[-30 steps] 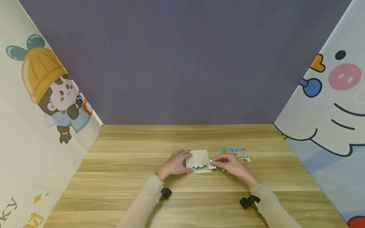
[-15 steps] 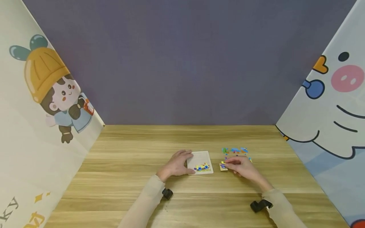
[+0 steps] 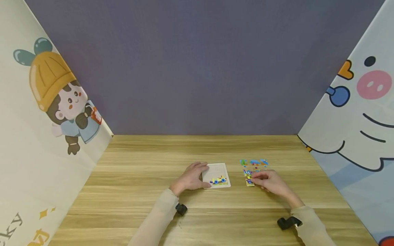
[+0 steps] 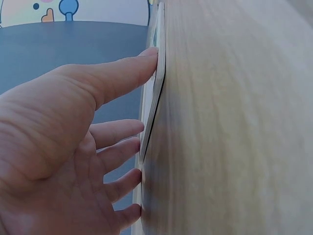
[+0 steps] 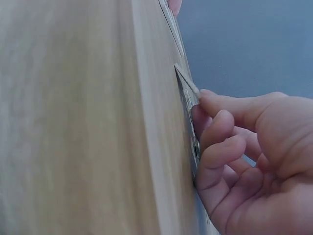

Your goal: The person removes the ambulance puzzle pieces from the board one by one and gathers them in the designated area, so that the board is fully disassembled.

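A flat, pale puzzle tray (image 3: pixel 214 169) lies on the wooden table, with yellow and blue picture pieces (image 3: pixel 219 180) in its lower right part. At the tray's left side is my left hand (image 3: pixel 193 177); its thumb (image 4: pixel 132 68) rests on the frame and the spread fingers touch the edge. My right hand (image 3: pixel 271 182) pinches a small square puzzle piece (image 3: pixel 249 182) between thumb and fingers. In the right wrist view that puzzle piece (image 5: pixel 187 81) is tilted, its far edge low at the table.
Several loose puzzle pieces (image 3: pixel 254 162) lie in rows just beyond my right hand, some partly covered by it. A dark grey panel (image 3: pixel 197 68) stands behind the wooden table (image 3: pixel 147 153). Cartoon-printed panels rise on the left and right.
My right hand has carried the puzzle piece rightward, from the tray's right edge to the front of the loose pieces. My left hand has stayed at the tray.
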Action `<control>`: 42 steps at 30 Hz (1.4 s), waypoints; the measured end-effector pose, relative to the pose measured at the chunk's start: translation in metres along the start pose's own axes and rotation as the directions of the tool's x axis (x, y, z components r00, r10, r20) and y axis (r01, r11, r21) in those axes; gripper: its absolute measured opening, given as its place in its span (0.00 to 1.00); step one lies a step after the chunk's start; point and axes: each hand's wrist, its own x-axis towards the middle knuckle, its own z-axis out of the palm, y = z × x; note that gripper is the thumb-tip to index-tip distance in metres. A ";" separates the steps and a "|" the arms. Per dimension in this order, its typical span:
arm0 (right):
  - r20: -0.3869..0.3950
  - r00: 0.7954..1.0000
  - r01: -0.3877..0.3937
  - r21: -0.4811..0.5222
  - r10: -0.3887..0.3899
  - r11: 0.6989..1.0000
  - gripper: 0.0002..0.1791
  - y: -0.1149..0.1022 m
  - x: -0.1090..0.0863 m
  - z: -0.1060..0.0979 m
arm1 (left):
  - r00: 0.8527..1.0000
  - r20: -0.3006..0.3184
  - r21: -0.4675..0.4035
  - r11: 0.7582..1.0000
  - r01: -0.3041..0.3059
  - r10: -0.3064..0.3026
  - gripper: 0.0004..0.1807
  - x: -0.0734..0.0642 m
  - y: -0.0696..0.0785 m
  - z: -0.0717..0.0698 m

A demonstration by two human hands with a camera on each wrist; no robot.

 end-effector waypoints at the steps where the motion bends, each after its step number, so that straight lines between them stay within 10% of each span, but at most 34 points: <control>1: 0.007 1.000 -0.001 -0.011 0.001 1.000 0.16 0.000 0.000 0.000 | 1.000 0.000 0.001 1.000 -0.001 0.001 0.43 0.000 0.000 0.000; 42: 0.092 0.992 0.087 0.003 -0.087 0.996 0.15 -0.026 0.015 0.031 | 1.000 -0.004 0.005 1.000 0.005 -0.005 0.43 0.002 0.001 0.002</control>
